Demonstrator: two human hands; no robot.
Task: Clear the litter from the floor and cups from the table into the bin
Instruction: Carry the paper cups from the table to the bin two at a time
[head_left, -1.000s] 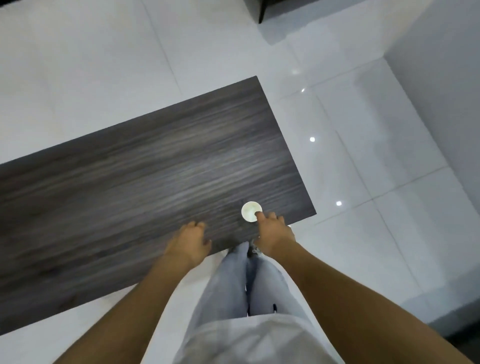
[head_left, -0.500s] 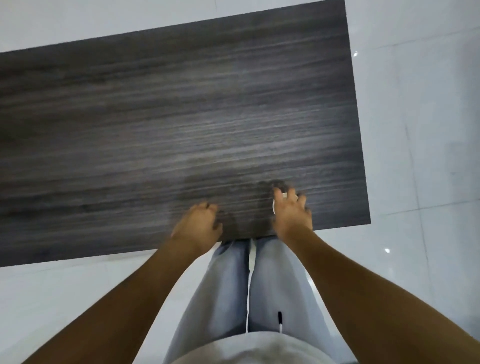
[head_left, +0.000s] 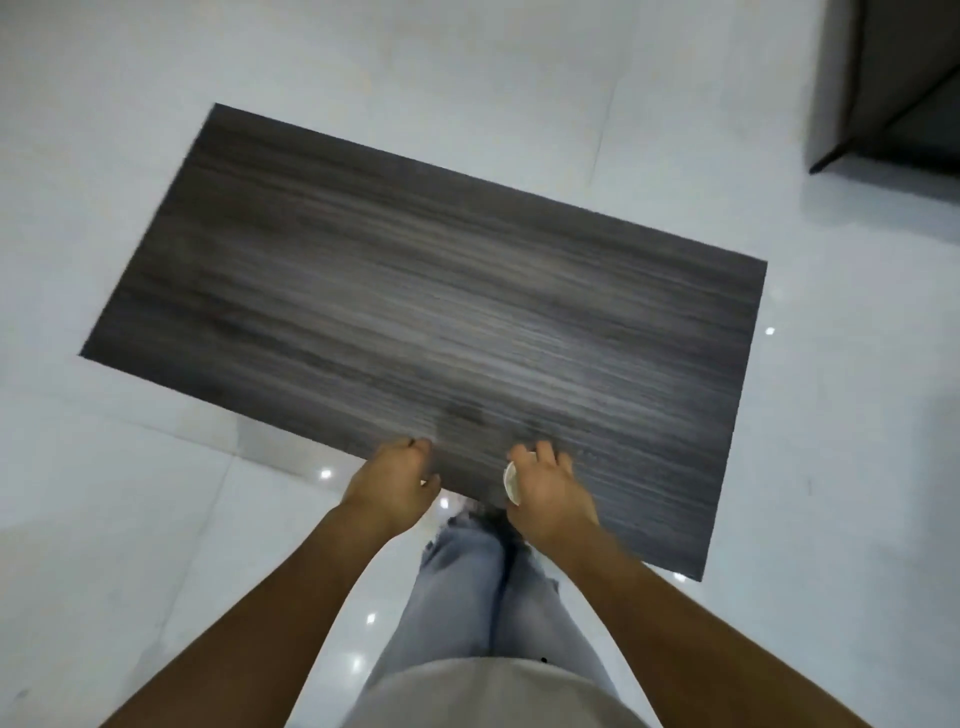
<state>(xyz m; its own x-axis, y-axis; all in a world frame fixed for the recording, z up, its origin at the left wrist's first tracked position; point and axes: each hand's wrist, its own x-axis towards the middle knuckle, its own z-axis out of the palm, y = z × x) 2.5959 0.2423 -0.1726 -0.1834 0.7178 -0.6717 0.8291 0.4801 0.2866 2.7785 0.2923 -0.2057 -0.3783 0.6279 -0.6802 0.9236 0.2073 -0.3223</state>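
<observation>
Head view: the right hand (head_left: 548, 493) curls its fingers round a small white cup (head_left: 511, 480), held over the near edge of the dark wood-grain desk (head_left: 415, 291). Just left of it, the left hand (head_left: 392, 483) hangs loosely curled, holding nothing. White tiled floor (head_left: 156, 545) lies beneath both.

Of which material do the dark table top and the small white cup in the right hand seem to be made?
Dark rectangular table top: wood or wood-look laminate, matt, judging by its long streaked grain. Small white cup, gripped by the right hand: probably paper or thin plastic; its pale thin rim shows, but blur leaves it open.
</observation>
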